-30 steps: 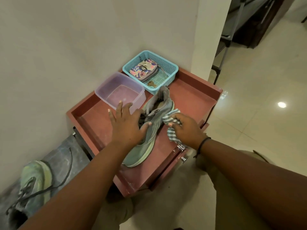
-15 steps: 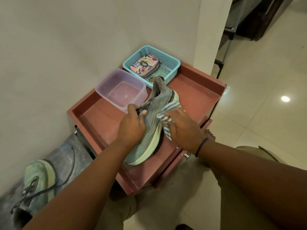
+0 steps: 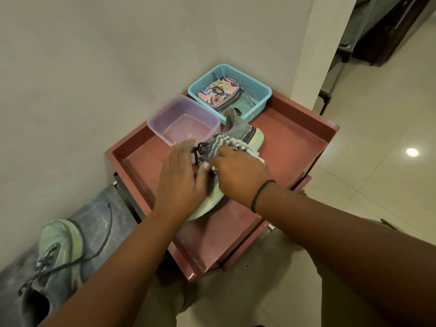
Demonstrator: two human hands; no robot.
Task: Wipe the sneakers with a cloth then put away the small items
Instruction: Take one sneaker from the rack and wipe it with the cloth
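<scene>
A grey-green sneaker point(image 3: 240, 132) lies tipped on its side on the red tray-top cabinet point(image 3: 295, 147), heel toward the wall. My left hand point(image 3: 181, 178) rests on its laced top with fingers stretched out, holding it steady. My right hand point(image 3: 236, 175) grips a striped cloth point(image 3: 233, 145) and presses it against the sneaker's side. The second sneaker point(image 3: 59, 251) sits on the dark mat at lower left, laces loose. A patterned wallet point(image 3: 218, 93) lies in the blue basket point(image 3: 257, 88).
A clear purple tub point(image 3: 165, 114) stands beside the basket against the wall. The cabinet's raised rim borders the work surface. A pale tiled floor point(image 3: 377, 161) spreads to the right, and dark furniture stands at upper right.
The sneaker has been rolled onto its side. My left hand went from gripping its top to lying flatter over the laces, and my right hand slid the cloth along the sneaker's side.
</scene>
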